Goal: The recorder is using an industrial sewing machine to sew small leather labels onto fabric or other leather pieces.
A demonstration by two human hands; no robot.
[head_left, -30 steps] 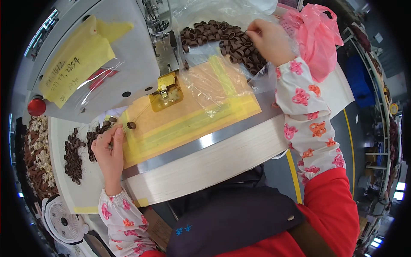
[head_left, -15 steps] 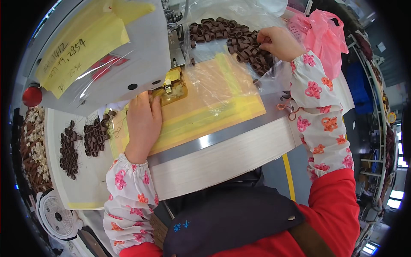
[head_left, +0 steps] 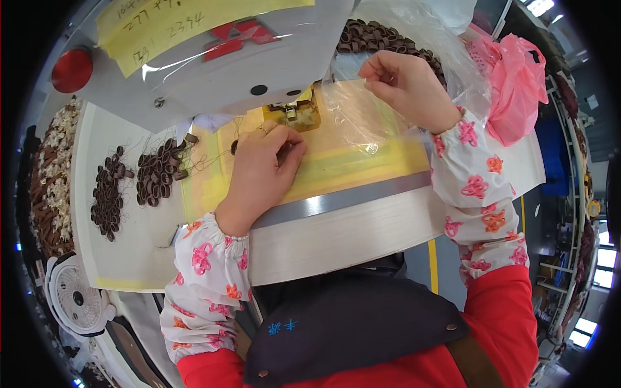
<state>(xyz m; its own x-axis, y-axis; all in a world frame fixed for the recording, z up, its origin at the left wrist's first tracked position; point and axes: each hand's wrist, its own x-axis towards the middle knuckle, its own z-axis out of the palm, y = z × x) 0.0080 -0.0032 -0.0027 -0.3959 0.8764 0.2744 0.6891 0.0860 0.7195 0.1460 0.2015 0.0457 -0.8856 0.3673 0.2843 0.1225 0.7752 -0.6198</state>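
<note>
My left hand is above the yellow-taped work surface, just in front of a sewing machine's metal foot and amber plate. Its fingers curl inward, and whatever they hold is hidden. A small brown loop with thin threads shows beside it. My right hand is raised at the near side of a heap of brown loops, thumb and fingertips pinched together. Anything in that pinch is too small to make out. Two clusters of brown loops with trailing threads lie at the left.
The grey machine head, with a red button, covers the upper left. Clear plastic sheeting surrounds the heap. A pink plastic bag sits at the right, and a white fan at the lower left. The table's front edge curves before me.
The view has shifted. My right hand has come off the heap, leftward and toward me. My left hand has drawn back slightly from the machine foot, and a loop now shows beside it.
</note>
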